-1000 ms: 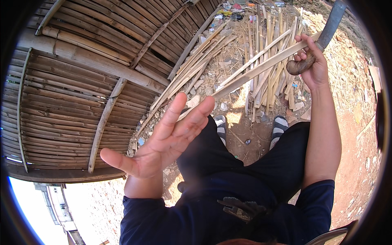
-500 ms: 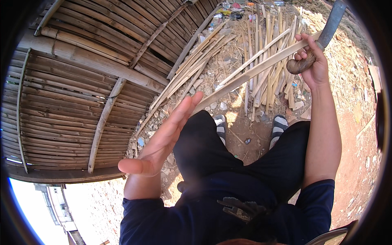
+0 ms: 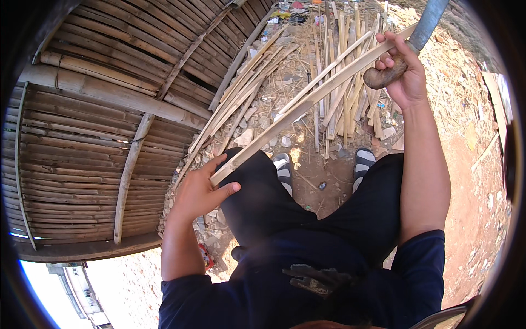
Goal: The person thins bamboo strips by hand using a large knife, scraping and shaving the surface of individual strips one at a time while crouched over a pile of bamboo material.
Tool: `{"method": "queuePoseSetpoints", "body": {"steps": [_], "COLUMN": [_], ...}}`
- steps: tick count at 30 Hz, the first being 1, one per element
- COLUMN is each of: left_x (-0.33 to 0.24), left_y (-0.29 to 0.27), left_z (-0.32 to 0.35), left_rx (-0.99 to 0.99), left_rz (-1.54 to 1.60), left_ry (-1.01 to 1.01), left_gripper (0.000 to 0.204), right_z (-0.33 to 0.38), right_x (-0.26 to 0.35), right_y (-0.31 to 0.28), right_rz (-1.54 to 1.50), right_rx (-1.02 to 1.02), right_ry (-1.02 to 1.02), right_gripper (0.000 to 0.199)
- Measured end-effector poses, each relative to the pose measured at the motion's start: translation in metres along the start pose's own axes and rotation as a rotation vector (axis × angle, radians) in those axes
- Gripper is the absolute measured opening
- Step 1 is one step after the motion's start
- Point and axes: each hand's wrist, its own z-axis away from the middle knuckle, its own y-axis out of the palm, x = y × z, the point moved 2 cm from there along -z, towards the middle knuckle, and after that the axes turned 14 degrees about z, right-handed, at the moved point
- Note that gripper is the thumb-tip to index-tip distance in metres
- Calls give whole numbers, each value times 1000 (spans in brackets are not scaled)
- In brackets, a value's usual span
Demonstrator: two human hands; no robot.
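Near the bamboo wall, the right hand grasps a knife and strip, whose lower end lies inside the spread left hand.

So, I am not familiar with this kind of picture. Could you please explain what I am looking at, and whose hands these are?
There is no machine: the bare left hand and right hand belong to the person wearing the camera. It is the left one of two wide fisheye cameras on the head, looking down, so straight edges bend near the rim.

The right hand holds a knife by its curved brown handle, together with the upper part of a long pale strip. The strip slants down to the left hand; whether that grip is firm, I cannot tell.

On the ground, beyond the feet, more strips lie in loose piles. At the picture's left is a slatted wall.
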Motion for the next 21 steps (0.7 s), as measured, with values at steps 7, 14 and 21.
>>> {"method": "queuePoseSetpoints", "body": {"steps": [7,14,21], "left_x": [7,-2,-15], "left_y": [16,27,51], "left_z": [-10,-31,-71], "left_rx": [66,82,39], "left_rz": [219,456,501], "left_ry": [-15,0,138], "left_gripper": [70,65,71], "right_z": [-1,22,48], "right_x": [16,21,5], "right_y": [-9,21,87], "right_rz": [645,1276,1608], "right_rx": [-239,2,446], "right_ry": [27,-90,-222], "right_gripper": [54,33,27]}}
